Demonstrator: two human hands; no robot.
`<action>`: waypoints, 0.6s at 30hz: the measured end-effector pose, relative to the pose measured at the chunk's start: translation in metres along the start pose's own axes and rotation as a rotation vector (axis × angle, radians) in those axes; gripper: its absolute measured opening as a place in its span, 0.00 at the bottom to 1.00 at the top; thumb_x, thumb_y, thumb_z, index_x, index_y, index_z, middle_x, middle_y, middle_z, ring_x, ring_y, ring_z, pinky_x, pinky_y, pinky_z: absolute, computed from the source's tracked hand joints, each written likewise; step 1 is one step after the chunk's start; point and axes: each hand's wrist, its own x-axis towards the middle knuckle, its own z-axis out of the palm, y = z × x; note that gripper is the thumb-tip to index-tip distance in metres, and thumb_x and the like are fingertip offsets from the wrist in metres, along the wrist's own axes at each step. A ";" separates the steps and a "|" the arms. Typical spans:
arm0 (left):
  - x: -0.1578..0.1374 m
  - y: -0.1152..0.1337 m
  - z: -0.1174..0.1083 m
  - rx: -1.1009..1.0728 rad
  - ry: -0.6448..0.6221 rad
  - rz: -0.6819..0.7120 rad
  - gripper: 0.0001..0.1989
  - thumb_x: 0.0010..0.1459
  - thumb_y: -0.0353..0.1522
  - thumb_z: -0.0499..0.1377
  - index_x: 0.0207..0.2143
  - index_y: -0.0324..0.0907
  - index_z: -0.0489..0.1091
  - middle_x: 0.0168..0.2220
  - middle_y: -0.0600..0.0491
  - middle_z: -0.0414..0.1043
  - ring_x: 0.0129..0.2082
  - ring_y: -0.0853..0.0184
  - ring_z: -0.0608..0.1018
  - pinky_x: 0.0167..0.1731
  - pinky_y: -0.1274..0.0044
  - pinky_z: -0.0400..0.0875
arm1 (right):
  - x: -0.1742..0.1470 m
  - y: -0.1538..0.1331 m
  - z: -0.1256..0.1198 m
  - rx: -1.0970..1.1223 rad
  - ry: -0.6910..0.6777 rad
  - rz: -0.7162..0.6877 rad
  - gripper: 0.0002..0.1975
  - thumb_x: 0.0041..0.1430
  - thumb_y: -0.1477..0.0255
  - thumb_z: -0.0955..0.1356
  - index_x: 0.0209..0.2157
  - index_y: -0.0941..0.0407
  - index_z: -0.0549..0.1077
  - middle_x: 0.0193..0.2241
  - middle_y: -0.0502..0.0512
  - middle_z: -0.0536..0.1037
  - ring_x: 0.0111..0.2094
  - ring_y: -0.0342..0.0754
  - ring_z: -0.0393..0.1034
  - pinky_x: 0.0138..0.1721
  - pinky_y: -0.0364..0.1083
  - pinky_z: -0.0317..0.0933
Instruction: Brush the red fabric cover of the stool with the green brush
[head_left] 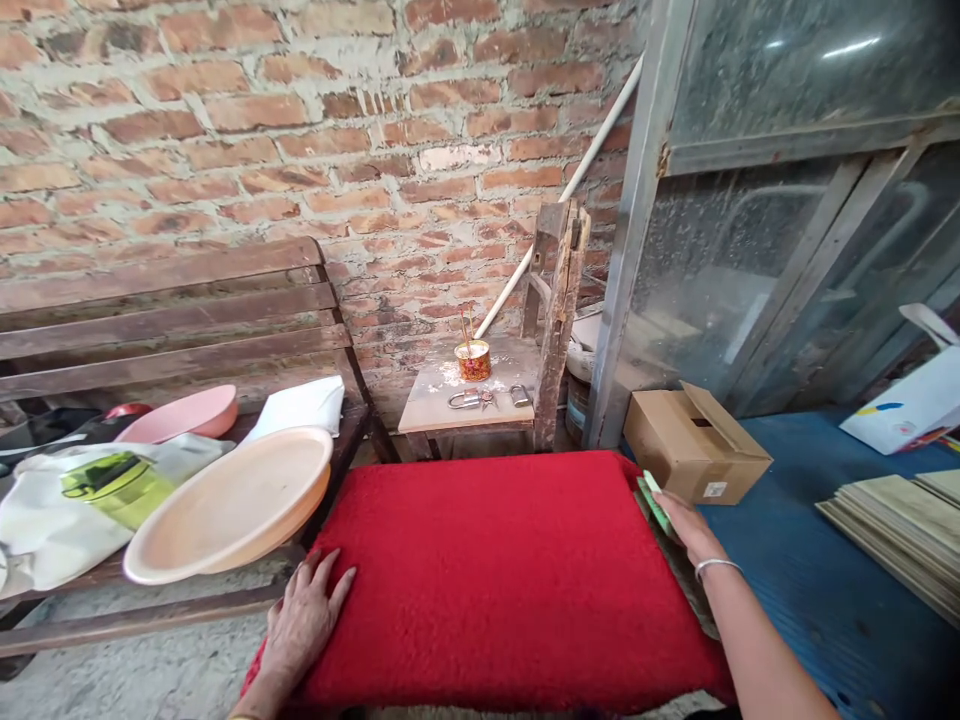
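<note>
A red plush cloth covers a flat, raised surface right in front of me and drapes over its edges. My left hand lies on its left edge, fingers spread, holding nothing. At the far right edge, my right hand wears a silver bangle and is closed over a flat light green object. It looks like a brush, but the fingers hide most of it. The object rests against the cloth's right edge.
Left, a wooden bench bears an orange basin, a pink basin and bags. Ahead, a small chair holds a tin with sticks and padlocks. Right, a blue table carries a cardboard box and stacked boards.
</note>
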 end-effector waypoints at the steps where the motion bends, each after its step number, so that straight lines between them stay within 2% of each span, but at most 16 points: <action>1: 0.000 0.000 -0.001 -0.001 0.000 -0.001 0.29 0.67 0.46 0.41 0.63 0.46 0.62 0.67 0.43 0.58 0.66 0.51 0.63 0.58 0.52 0.63 | 0.005 -0.003 0.003 0.025 0.008 0.003 0.34 0.53 0.49 0.60 0.52 0.55 0.76 0.52 0.60 0.79 0.54 0.58 0.72 0.48 0.50 0.67; 3: -0.001 0.000 -0.002 -0.002 -0.006 -0.002 0.28 0.67 0.46 0.41 0.63 0.45 0.62 0.66 0.43 0.58 0.65 0.51 0.63 0.57 0.52 0.64 | 0.013 -0.012 0.012 0.079 -0.004 0.003 0.37 0.54 0.48 0.58 0.58 0.55 0.71 0.57 0.58 0.76 0.56 0.55 0.71 0.46 0.48 0.67; 5: -0.001 0.000 -0.003 -0.002 -0.013 -0.010 0.28 0.67 0.46 0.42 0.63 0.45 0.62 0.66 0.43 0.59 0.65 0.51 0.64 0.57 0.52 0.64 | 0.020 -0.019 0.021 0.104 -0.028 -0.014 0.38 0.55 0.48 0.58 0.60 0.54 0.68 0.58 0.55 0.75 0.56 0.52 0.70 0.45 0.46 0.67; 7: 0.000 0.000 -0.003 -0.003 -0.018 -0.017 0.29 0.67 0.46 0.41 0.63 0.45 0.62 0.66 0.44 0.59 0.65 0.51 0.64 0.58 0.52 0.63 | 0.023 -0.021 0.026 0.099 -0.059 -0.024 0.37 0.54 0.49 0.59 0.59 0.54 0.71 0.56 0.53 0.77 0.55 0.51 0.71 0.46 0.45 0.67; 9: 0.000 0.000 -0.004 -0.006 -0.021 -0.015 0.29 0.67 0.47 0.41 0.63 0.45 0.62 0.66 0.44 0.58 0.65 0.51 0.63 0.58 0.52 0.63 | 0.023 -0.017 0.024 0.054 -0.084 -0.011 0.31 0.52 0.52 0.61 0.51 0.53 0.77 0.50 0.53 0.80 0.53 0.53 0.72 0.47 0.47 0.66; 11: 0.000 0.000 -0.004 -0.009 -0.028 -0.012 0.30 0.67 0.47 0.40 0.64 0.44 0.61 0.67 0.44 0.58 0.65 0.51 0.63 0.59 0.52 0.63 | 0.021 -0.009 0.014 -0.029 -0.080 0.027 0.22 0.46 0.56 0.65 0.40 0.50 0.81 0.43 0.53 0.83 0.50 0.57 0.73 0.48 0.51 0.65; 13: 0.000 0.001 -0.005 -0.008 -0.034 -0.014 0.31 0.67 0.48 0.39 0.64 0.44 0.61 0.66 0.43 0.58 0.65 0.50 0.63 0.59 0.51 0.62 | 0.017 -0.002 -0.002 -0.118 -0.051 0.076 0.15 0.42 0.59 0.68 0.32 0.49 0.80 0.38 0.54 0.84 0.48 0.61 0.73 0.48 0.54 0.64; 15: -0.001 0.002 -0.006 -0.006 -0.037 -0.021 0.31 0.67 0.48 0.39 0.64 0.44 0.61 0.67 0.43 0.58 0.65 0.50 0.62 0.59 0.50 0.61 | 0.013 -0.001 -0.019 -0.176 -0.017 0.103 0.17 0.41 0.58 0.68 0.33 0.48 0.80 0.37 0.56 0.83 0.47 0.62 0.73 0.47 0.55 0.63; 18: -0.001 0.003 -0.007 -0.009 -0.040 -0.017 0.32 0.66 0.48 0.38 0.64 0.44 0.61 0.67 0.43 0.57 0.66 0.49 0.62 0.59 0.49 0.61 | -0.002 -0.013 -0.036 -0.214 0.004 0.071 0.26 0.43 0.55 0.67 0.44 0.51 0.79 0.41 0.57 0.81 0.47 0.62 0.72 0.46 0.54 0.63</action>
